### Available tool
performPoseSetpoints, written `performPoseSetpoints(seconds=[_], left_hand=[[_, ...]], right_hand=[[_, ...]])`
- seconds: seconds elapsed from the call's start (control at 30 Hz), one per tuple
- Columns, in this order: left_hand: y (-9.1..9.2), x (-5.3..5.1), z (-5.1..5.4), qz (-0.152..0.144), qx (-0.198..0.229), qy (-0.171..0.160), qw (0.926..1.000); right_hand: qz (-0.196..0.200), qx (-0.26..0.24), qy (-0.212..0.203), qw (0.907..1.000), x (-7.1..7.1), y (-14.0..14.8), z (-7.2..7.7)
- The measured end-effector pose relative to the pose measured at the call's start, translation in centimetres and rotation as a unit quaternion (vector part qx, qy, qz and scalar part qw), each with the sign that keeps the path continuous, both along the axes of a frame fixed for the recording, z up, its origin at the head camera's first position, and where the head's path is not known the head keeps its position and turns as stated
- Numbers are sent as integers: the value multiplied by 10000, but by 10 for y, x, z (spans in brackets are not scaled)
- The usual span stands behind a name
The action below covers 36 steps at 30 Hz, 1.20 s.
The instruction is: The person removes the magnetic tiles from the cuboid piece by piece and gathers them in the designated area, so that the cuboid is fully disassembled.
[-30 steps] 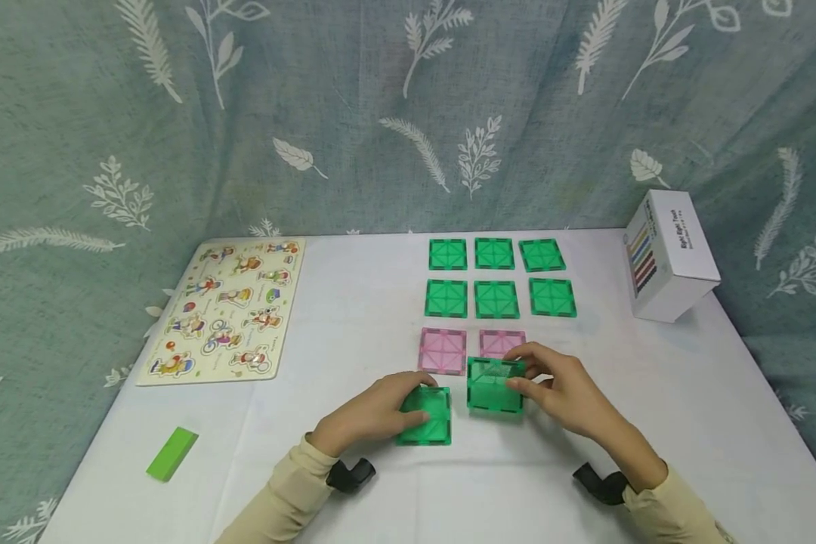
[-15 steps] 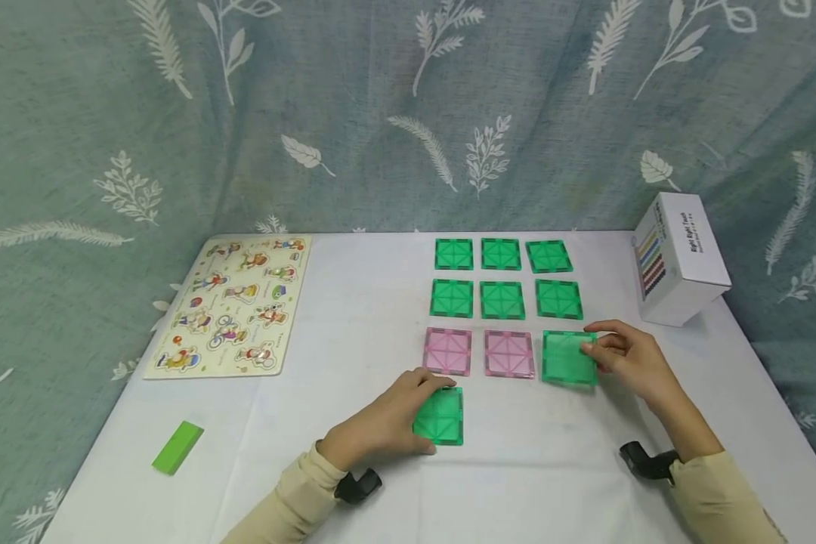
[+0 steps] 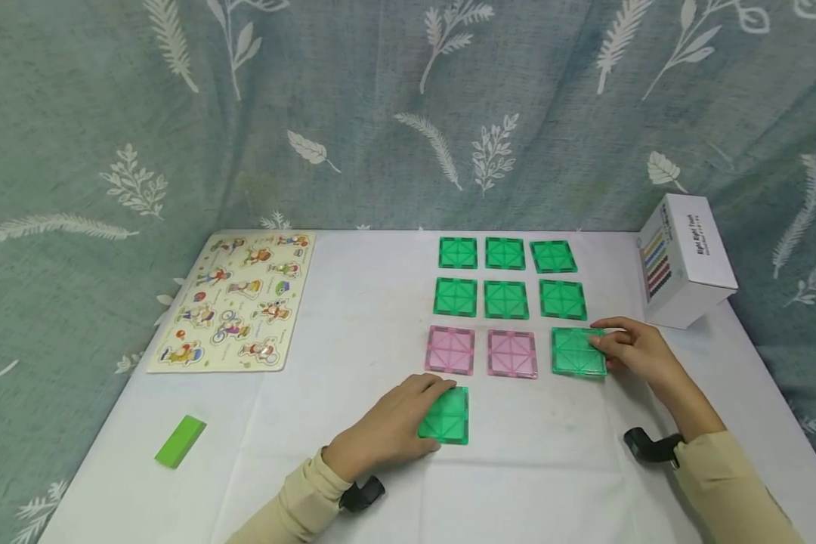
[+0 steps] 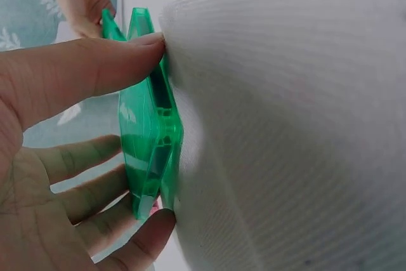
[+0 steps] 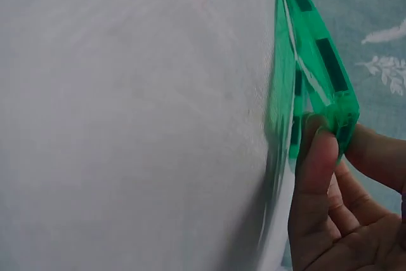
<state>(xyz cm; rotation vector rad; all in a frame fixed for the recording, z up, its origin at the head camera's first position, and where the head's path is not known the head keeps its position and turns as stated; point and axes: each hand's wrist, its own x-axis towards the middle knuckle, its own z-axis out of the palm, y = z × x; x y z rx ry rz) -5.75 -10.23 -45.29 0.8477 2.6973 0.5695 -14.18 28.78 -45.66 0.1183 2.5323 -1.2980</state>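
My left hand (image 3: pixel 387 423) holds a green square magnetic tile (image 3: pixel 452 415) near the front middle of the table, thumb at its near edge and fingertips at the far edge. Whether a second tile lies under it, I cannot tell. Between thumb and fingers, my right hand (image 3: pixel 642 351) pinches the right edge of another green magnetic tile (image 3: pixel 576 352). In the right wrist view this tile (image 5: pixel 323 61) stands tilted, its pinched side raised off the cloth. To its left lie two pink magnetic tiles, one farther left (image 3: pixel 450 350) and one nearer (image 3: pixel 512 353).
Behind them, several green tiles (image 3: pixel 506 300) lie flat in two rows. A white box (image 3: pixel 687 261) stands at the back right. On the left are a picture puzzle board (image 3: pixel 234 302) and a light green block (image 3: pixel 180 441). A leaf-patterned curtain (image 3: pixel 353 113) hangs behind the table.
My right hand has carried its green tile rightward, from over the right pink tile to beside it, and lowered it. My left thumb has slid from the tile's top to its near edge.
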Motion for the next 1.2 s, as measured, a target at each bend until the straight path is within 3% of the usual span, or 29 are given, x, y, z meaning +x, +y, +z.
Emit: performPoseSetpoints(seconds=[0.3,0.57,0.9,1.07,1.2], left_hand=[[2,1,-1,-4,-71,163,9998],[4,2,-3,-79,-25,329,9994],[5,6,0,-136,-15,310,9994],[4,7,0,-171,-68,243,9995],[-2,7,0,-27,137,-216,9997]], right_hand=[[134,149,119,9997,-5,-6,0],[-28,307,88,9995,-5,-7,-2],[6,759,497,9959,1,-9,-2],[59,975,572,9936,5,-9,-2],[123,963,656,9931,5,-10,-3]])
